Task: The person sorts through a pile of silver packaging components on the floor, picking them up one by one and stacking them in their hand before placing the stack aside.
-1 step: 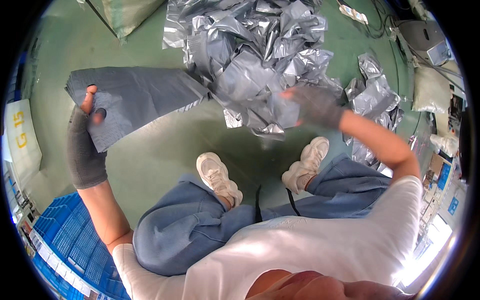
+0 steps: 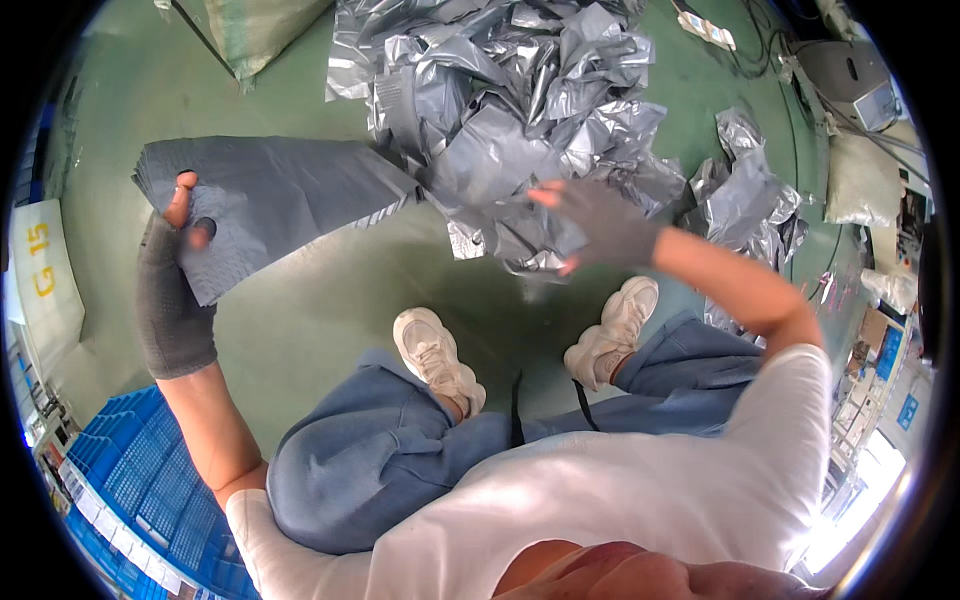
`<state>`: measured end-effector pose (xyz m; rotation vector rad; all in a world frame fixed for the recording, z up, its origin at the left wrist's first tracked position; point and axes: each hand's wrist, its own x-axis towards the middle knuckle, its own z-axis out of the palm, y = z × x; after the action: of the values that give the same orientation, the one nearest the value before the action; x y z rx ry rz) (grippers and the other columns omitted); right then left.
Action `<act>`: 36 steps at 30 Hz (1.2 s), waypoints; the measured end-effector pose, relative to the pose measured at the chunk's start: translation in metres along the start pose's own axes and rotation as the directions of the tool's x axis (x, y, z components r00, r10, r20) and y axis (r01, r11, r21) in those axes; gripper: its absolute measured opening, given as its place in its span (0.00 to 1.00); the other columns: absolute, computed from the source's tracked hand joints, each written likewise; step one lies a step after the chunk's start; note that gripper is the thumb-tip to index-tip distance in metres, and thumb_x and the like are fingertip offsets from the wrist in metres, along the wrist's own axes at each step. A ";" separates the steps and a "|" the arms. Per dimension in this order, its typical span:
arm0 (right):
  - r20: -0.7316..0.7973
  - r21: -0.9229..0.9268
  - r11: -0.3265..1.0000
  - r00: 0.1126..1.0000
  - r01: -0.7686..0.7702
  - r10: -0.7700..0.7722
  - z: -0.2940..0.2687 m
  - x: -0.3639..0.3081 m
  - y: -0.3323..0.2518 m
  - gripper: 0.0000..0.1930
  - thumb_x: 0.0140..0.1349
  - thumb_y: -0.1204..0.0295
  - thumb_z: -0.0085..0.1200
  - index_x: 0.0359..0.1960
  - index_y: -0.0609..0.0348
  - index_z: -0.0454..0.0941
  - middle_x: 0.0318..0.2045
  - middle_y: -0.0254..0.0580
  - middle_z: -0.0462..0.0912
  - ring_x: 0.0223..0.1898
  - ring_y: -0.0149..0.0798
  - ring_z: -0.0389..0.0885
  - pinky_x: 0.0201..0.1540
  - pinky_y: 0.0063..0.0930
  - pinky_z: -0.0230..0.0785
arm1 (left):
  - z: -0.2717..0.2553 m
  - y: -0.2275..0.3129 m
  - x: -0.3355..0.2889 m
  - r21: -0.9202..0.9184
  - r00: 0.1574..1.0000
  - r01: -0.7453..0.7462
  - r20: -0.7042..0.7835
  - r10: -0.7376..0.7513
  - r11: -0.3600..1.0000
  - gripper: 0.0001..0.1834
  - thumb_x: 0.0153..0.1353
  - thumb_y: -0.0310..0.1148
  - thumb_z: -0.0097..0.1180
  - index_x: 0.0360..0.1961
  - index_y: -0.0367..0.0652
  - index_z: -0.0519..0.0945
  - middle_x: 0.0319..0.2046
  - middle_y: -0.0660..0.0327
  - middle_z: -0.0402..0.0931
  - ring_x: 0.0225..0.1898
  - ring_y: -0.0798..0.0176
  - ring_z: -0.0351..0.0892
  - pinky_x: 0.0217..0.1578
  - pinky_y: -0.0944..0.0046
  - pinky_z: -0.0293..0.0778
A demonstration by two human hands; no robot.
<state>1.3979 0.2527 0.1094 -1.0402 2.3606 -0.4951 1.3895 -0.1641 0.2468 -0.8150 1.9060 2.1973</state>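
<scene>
My left hand (image 2: 178, 262), in a grey fingerless glove, grips a flat stack of dark grey plastic bags (image 2: 270, 195) by its near corner, thumb on top. The stack hangs level above the green floor and its far end reaches the pile. My right hand (image 2: 600, 225), also in a grey glove, is stretched out over the near edge of a big pile of crumpled silver-grey bags (image 2: 500, 100). Its fingers are spread and touch a crumpled bag (image 2: 515, 240). I cannot see a firm grip there. I sit with my jeans-clad legs and pale sneakers (image 2: 435, 355) below the hands.
More crumpled grey bags (image 2: 745, 195) lie at the right. A filled woven sack (image 2: 265, 30) stands at the top left. Blue plastic crates (image 2: 130, 480) are stacked at the lower left. Cables and a grey device (image 2: 850, 80) sit at the top right on the green floor (image 2: 320, 310).
My right hand's fingers have spread a little more over the pile's edge. The left hand and its stack have stayed put.
</scene>
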 end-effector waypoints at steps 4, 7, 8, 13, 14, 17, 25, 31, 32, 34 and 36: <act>-0.122 -0.397 0.915 0.992 -0.065 0.017 0.057 0.045 0.003 0.41 0.51 0.54 0.53 0.64 0.48 0.48 0.55 0.53 0.62 0.59 0.52 0.60 0.57 0.49 0.53 | 0.002 -0.007 0.001 -0.016 1.000 0.007 -0.013 -0.007 1.000 0.15 0.60 0.39 0.49 0.45 0.45 0.75 0.19 0.71 0.60 0.21 0.78 0.61 0.20 0.77 0.60; 0.594 -0.266 0.962 0.775 -0.063 0.215 0.085 0.016 0.044 0.35 0.53 0.64 0.48 0.64 0.47 0.49 0.54 0.56 0.65 0.58 0.50 0.61 0.56 0.47 0.55 | -0.008 -0.014 0.000 0.031 1.000 -0.019 -0.011 0.020 0.999 0.16 0.62 0.40 0.46 0.48 0.48 0.74 0.19 0.71 0.57 0.20 0.78 0.59 0.21 0.78 0.57; 0.669 -0.257 0.962 0.736 0.096 0.105 0.084 -0.026 0.069 0.35 0.52 0.66 0.48 0.63 0.48 0.51 0.55 0.56 0.64 0.59 0.49 0.60 0.58 0.45 0.53 | -0.011 -0.015 -0.001 0.008 1.000 0.023 -0.018 -0.023 1.000 0.15 0.62 0.40 0.46 0.47 0.48 0.74 0.19 0.71 0.57 0.20 0.79 0.59 0.21 0.78 0.57; 0.541 -0.358 0.932 0.800 -0.059 0.258 -0.063 -0.119 0.029 0.31 0.52 0.65 0.47 0.61 0.54 0.56 0.56 0.51 0.64 0.60 0.46 0.60 0.61 0.40 0.51 | -0.012 -0.017 0.003 -0.049 0.999 0.037 -0.039 -0.039 0.998 0.15 0.61 0.39 0.48 0.47 0.48 0.73 0.19 0.71 0.59 0.20 0.78 0.60 0.22 0.78 0.58; 0.596 -0.451 0.871 0.661 -0.194 0.456 -0.088 -0.125 0.017 0.30 0.54 0.63 0.47 0.60 0.55 0.58 0.55 0.49 0.66 0.59 0.46 0.62 0.60 0.39 0.53 | -0.012 -0.017 0.007 -0.049 0.999 0.037 -0.032 -0.039 0.998 0.15 0.61 0.39 0.48 0.47 0.48 0.73 0.19 0.71 0.59 0.20 0.78 0.60 0.22 0.78 0.58; 0.469 -0.555 0.698 0.523 -0.453 0.712 -0.069 -0.132 0.063 0.28 0.54 0.60 0.51 0.56 0.57 0.63 0.53 0.45 0.69 0.56 0.44 0.67 0.59 0.36 0.56 | -0.006 -0.016 0.013 -0.058 0.999 0.043 0.007 -0.042 0.997 0.15 0.61 0.39 0.49 0.48 0.48 0.73 0.19 0.71 0.59 0.20 0.78 0.61 0.21 0.77 0.59; 0.114 -0.679 0.634 0.801 -0.369 0.588 0.035 -0.044 0.156 0.39 0.49 0.60 0.57 0.63 0.43 0.51 0.54 0.40 0.68 0.54 0.47 0.66 0.50 0.41 0.64 | 0.003 -0.017 0.013 0.037 1.000 0.014 -0.003 -0.014 0.999 0.16 0.60 0.38 0.49 0.48 0.47 0.73 0.21 0.71 0.61 0.22 0.78 0.61 0.21 0.76 0.62; 0.206 -0.959 0.258 0.339 -0.114 0.918 0.000 -0.158 0.206 0.21 0.60 0.56 0.44 0.54 0.48 0.71 0.52 0.40 0.71 0.58 0.43 0.64 0.53 0.42 0.57 | -0.028 -0.024 0.007 -0.087 0.998 0.066 0.003 -0.066 0.994 0.17 0.62 0.39 0.47 0.50 0.47 0.72 0.24 0.71 0.60 0.24 0.77 0.61 0.22 0.75 0.63; 0.056 -0.920 0.195 0.380 -0.340 0.924 -0.014 -0.157 0.194 0.18 0.59 0.60 0.45 0.50 0.47 0.74 0.50 0.38 0.73 0.56 0.44 0.66 0.50 0.42 0.61 | -0.023 -0.023 0.009 -0.089 0.998 0.063 0.010 -0.063 0.994 0.17 0.62 0.39 0.47 0.50 0.47 0.72 0.24 0.71 0.60 0.24 0.77 0.61 0.22 0.75 0.63; 0.004 -0.780 0.214 0.337 -0.588 0.941 -0.034 -0.130 0.162 0.12 0.57 0.66 0.48 0.42 0.47 0.79 0.46 0.35 0.77 0.51 0.44 0.72 0.42 0.41 0.67 | -0.007 -0.017 0.008 -0.064 0.997 0.064 -0.038 -0.066 0.996 0.16 0.62 0.39 0.48 0.50 0.48 0.71 0.21 0.70 0.60 0.21 0.76 0.63 0.22 0.74 0.65; -0.007 -0.655 0.403 0.538 -0.640 0.843 -0.006 -0.102 0.146 0.13 0.53 0.64 0.52 0.39 0.52 0.78 0.41 0.42 0.77 0.46 0.46 0.74 0.40 0.40 0.69 | 0.001 -0.017 0.010 -0.068 0.998 0.054 -0.005 -0.055 0.996 0.15 0.61 0.39 0.48 0.48 0.48 0.72 0.20 0.70 0.61 0.21 0.76 0.64 0.22 0.75 0.65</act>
<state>1.3697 0.4239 0.0699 -0.0809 2.3708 0.7792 1.3883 -0.1622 0.2270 -0.8759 1.7992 2.2406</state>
